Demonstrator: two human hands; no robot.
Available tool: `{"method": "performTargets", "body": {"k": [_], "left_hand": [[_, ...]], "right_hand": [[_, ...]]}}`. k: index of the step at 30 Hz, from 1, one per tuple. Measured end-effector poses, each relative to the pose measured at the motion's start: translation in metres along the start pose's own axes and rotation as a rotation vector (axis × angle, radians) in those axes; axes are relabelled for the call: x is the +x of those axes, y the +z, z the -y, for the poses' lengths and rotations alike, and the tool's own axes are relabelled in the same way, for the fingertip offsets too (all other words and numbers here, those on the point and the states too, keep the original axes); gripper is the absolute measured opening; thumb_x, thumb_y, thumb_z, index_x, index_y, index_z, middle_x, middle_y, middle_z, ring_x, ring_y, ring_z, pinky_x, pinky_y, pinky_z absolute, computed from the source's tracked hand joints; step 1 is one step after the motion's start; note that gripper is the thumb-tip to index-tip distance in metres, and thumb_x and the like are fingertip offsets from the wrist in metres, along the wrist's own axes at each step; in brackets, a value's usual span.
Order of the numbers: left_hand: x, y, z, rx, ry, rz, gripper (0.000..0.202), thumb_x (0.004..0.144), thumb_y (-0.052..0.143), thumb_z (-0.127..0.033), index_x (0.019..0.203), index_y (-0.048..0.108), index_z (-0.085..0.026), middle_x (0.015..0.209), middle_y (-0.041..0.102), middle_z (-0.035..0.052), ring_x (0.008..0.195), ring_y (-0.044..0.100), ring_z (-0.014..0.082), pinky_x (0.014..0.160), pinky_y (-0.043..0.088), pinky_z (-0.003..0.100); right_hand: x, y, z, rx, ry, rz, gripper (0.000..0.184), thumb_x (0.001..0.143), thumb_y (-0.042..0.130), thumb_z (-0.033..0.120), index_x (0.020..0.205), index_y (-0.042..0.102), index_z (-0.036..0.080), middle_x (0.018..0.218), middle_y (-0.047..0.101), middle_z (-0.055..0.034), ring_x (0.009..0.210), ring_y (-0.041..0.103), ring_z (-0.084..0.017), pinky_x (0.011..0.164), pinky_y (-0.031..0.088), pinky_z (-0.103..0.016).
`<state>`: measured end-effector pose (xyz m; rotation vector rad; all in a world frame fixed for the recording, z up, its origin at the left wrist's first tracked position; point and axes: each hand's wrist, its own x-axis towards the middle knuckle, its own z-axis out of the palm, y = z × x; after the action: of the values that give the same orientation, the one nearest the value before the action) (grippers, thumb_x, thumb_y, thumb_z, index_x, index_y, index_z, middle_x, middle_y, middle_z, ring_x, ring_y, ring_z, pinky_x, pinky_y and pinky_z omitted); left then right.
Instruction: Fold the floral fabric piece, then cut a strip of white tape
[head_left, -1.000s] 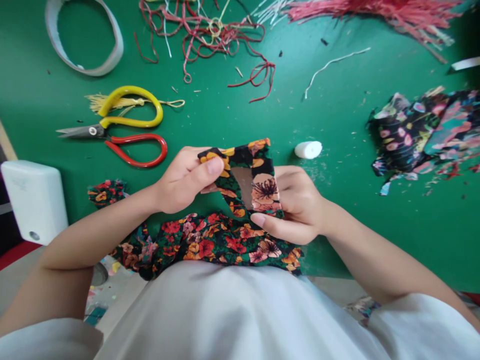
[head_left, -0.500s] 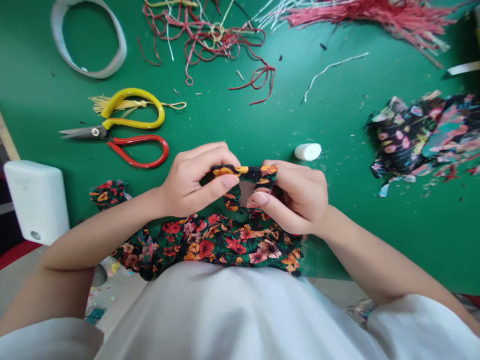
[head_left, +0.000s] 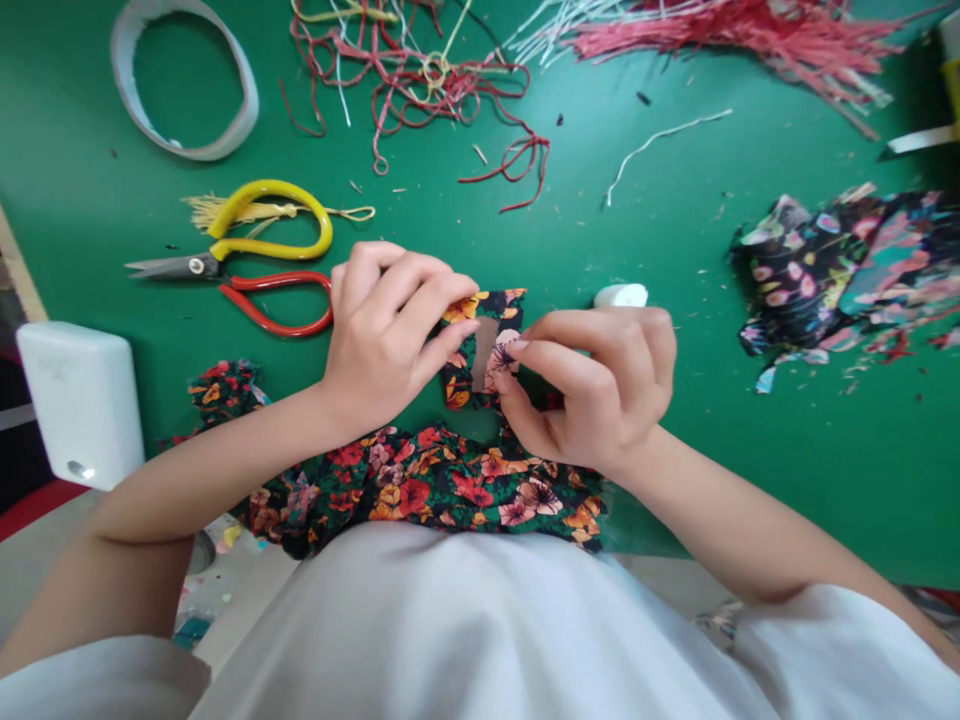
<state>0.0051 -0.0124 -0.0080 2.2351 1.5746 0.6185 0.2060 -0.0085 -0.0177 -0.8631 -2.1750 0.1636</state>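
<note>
Between my hands is a small piece of dark floral fabric (head_left: pixel 459 380), its edges folded in around a greyish-brown centre. My left hand (head_left: pixel 390 335) pinches its upper left corner between thumb and fingers. At the right edge, my right hand (head_left: pixel 600 385) has thumb and forefinger closed on the folded border, over a pale pink flower. A larger bunched floral cloth (head_left: pixel 450 485) of the same print lies below, along the table's front edge against my shirt. Just beyond my right hand lies a small white roll (head_left: pixel 621 295), partly hidden by the fingers.
Scissors (head_left: pixel 199 266) with yellow and red handles lie left beside a yellow tassel (head_left: pixel 206 210). A white ring (head_left: pixel 251 100), tangled red cords (head_left: pixel 382 100) and pink strands (head_left: pixel 720 40) lie farther back. Dark fabric scraps (head_left: pixel 802 270) sit right; a white box (head_left: pixel 79 400) stands left.
Both hands have lifted slightly away from my body with the fabric piece. The left fingers have straightened, and the right thumb and forefinger now pinch the side border, showing more of the piece.
</note>
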Motion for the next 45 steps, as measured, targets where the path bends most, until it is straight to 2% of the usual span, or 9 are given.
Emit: {"method": "performTargets", "body": {"k": [6,9,15,20,24,29,32,40,45], "left_hand": [[0.000,-0.001,0.002,-0.020,0.040,-0.024,0.030,0.095,0.047,-0.045,0.119,0.057,-0.030,0.115,0.065,0.0089,0.112,0.055,0.0282,0.096,0.042,0.049],[-0.001,0.000,0.004,-0.031,0.046,-0.021,0.028,0.095,0.045,-0.042,0.118,0.054,-0.029,0.114,0.065,0.0087,0.113,0.055,0.0281,0.096,0.041,0.049],[-0.002,0.001,0.003,-0.072,0.029,-0.055,0.025,0.089,0.052,-0.037,0.111,0.051,-0.025,0.106,0.064,0.0096,0.106,0.054,0.0294,0.093,0.040,0.049],[-0.002,0.003,0.004,-0.040,0.031,-0.048,0.022,0.093,0.049,-0.038,0.111,0.047,-0.024,0.105,0.062,0.0071,0.106,0.052,0.0248,0.092,0.041,0.048],[-0.002,0.009,0.010,-0.060,0.051,-0.082,0.025,0.094,0.047,-0.044,0.109,0.049,-0.024,0.104,0.062,0.0086,0.104,0.053,0.0257,0.091,0.041,0.048],[-0.001,0.015,0.015,-0.113,0.047,-0.052,0.027,0.093,0.050,-0.041,0.114,0.050,-0.024,0.110,0.062,0.0104,0.114,0.052,0.0289,0.099,0.039,0.048],[0.004,0.001,0.011,0.016,0.010,0.033,0.026,0.094,0.047,-0.031,0.117,0.051,-0.020,0.115,0.061,0.0121,0.119,0.051,0.0293,0.102,0.039,0.046],[0.004,-0.093,0.032,0.596,-0.110,0.336,0.033,0.088,0.044,-0.015,0.119,0.054,-0.012,0.121,0.058,0.0173,0.115,0.056,0.0342,0.093,0.048,0.045],[0.003,-0.092,0.040,0.723,-0.093,0.430,0.030,0.083,0.047,-0.012,0.111,0.057,-0.012,0.114,0.061,0.0149,0.102,0.062,0.0311,0.072,0.052,0.037]], "right_hand": [[-0.004,-0.007,-0.017,-0.122,0.037,-0.199,0.026,0.083,0.069,0.039,0.103,0.064,0.024,0.092,0.069,-0.0058,0.078,0.059,-0.022,0.075,0.045,-0.040],[0.001,-0.016,-0.035,-0.267,0.179,0.028,0.045,0.082,0.066,0.056,0.106,0.064,0.018,0.091,0.068,-0.0097,0.085,0.062,-0.027,0.081,0.043,-0.045],[0.011,-0.026,-0.057,-0.445,0.127,0.437,0.037,0.095,0.047,0.044,0.088,0.064,0.012,0.066,0.063,-0.0069,0.068,0.059,-0.017,0.066,0.035,-0.035],[0.014,-0.030,-0.076,-0.648,0.033,0.383,0.045,0.099,0.037,0.044,0.080,0.064,0.013,0.054,0.057,-0.0038,0.054,0.054,-0.012,0.057,0.028,-0.032],[0.020,-0.037,-0.092,-0.686,0.071,0.208,0.037,0.095,0.050,0.047,0.093,0.067,0.013,0.076,0.070,-0.0127,0.068,0.062,-0.018,0.059,0.034,-0.032],[0.024,-0.034,-0.098,-0.668,0.286,0.414,0.045,0.095,0.047,0.050,0.097,0.070,0.011,0.094,0.068,-0.0174,0.090,0.063,-0.026,0.067,0.041,-0.035],[0.020,-0.029,-0.097,-0.602,0.323,0.351,0.030,0.095,0.052,0.038,0.108,0.064,0.013,0.106,0.064,-0.0149,0.105,0.057,-0.028,0.086,0.047,-0.042],[0.021,-0.031,-0.086,-0.607,0.364,0.259,0.039,0.095,0.047,0.047,0.110,0.061,0.013,0.120,0.057,-0.0173,0.112,0.051,-0.031,0.095,0.041,-0.051],[0.020,-0.037,-0.066,-0.520,0.296,0.258,0.031,0.099,0.039,0.042,0.111,0.058,0.021,0.122,0.055,-0.0157,0.117,0.048,-0.031,0.099,0.037,-0.052]]}}
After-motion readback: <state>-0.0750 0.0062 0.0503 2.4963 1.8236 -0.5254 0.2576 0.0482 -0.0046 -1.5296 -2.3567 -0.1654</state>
